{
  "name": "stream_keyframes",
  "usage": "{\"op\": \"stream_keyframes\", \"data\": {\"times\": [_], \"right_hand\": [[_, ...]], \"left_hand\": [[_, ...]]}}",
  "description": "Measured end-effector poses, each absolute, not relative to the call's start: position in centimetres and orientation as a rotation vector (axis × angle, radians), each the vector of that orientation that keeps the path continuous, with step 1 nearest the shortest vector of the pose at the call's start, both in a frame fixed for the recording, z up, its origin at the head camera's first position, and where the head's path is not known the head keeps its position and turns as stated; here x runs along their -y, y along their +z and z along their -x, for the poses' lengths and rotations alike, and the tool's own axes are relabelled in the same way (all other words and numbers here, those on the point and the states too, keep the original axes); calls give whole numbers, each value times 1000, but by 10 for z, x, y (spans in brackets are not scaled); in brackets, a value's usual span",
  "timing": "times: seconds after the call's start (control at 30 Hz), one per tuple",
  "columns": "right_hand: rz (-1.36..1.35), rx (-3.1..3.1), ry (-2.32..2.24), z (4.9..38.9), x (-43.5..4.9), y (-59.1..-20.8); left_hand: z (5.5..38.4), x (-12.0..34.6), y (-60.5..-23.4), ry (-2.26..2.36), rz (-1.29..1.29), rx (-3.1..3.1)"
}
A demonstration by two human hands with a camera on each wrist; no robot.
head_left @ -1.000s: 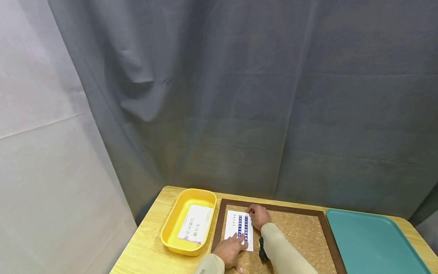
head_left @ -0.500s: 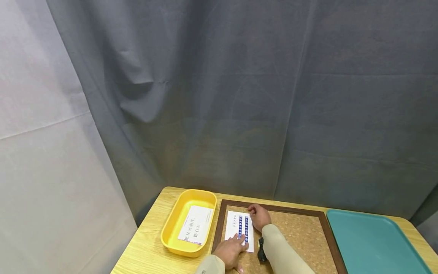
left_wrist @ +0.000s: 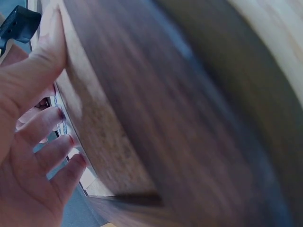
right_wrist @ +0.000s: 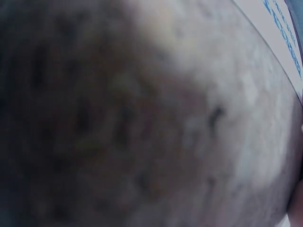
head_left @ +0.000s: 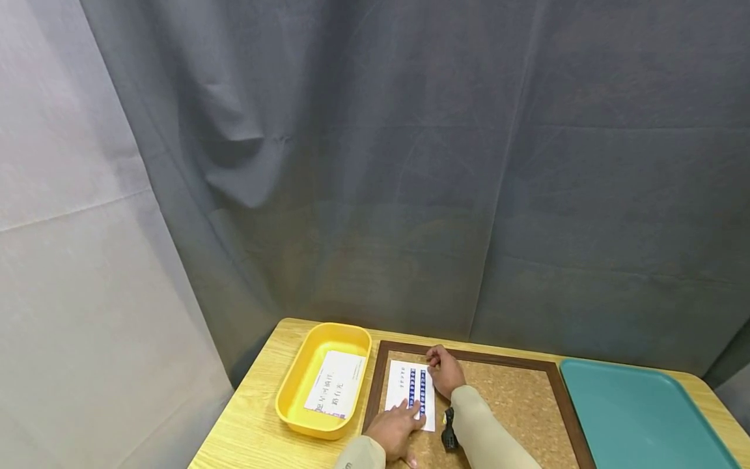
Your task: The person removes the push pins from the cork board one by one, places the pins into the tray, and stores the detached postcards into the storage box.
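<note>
A white card [head_left: 395,395] with printed characters and two blue bands lies on a cork board [head_left: 515,400] with a dark brown frame. My left hand [head_left: 391,430] rests on the card's near part, fingers spread. The left wrist view has that left hand [left_wrist: 28,156] with fingertips over the card, beside the board's frame [left_wrist: 142,94]. At the card's far right corner is my right hand [head_left: 447,374], fingers bent and thumb side toward the corner; I cannot tell whether they pinch something small. The right wrist view is mostly blurred cork, with the card's edge [right_wrist: 270,28] at upper right.
Left of the board stands a yellow tray [head_left: 285,391] with a white handwritten card [head_left: 336,383] inside. A teal tray [head_left: 638,410] lies to the right. All rest on a wooden table [head_left: 246,417], with a grey curtain [head_left: 398,195] hanging behind.
My right hand has risen slightly at the card's corner, its fingers shifting a little away from the card. The left hand and the card stay where they were.
</note>
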State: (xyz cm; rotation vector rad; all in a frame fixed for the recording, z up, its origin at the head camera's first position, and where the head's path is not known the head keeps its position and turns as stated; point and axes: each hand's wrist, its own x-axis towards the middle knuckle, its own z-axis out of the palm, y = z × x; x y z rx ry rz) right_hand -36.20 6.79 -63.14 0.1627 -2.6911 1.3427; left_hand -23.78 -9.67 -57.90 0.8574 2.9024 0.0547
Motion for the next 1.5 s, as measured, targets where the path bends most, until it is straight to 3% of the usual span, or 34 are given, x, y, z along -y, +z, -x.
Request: {"op": "stream_keyframes", "data": {"times": [0.47, 1.5], "right_hand": [[-75, 2709, 1380, 361, -68, -627], [-162, 2658, 1427, 362, -70, -630]], "left_hand": [[241, 97, -581, 54, -836, -2896], [238, 98, -583, 48, -874, -2922]]}}
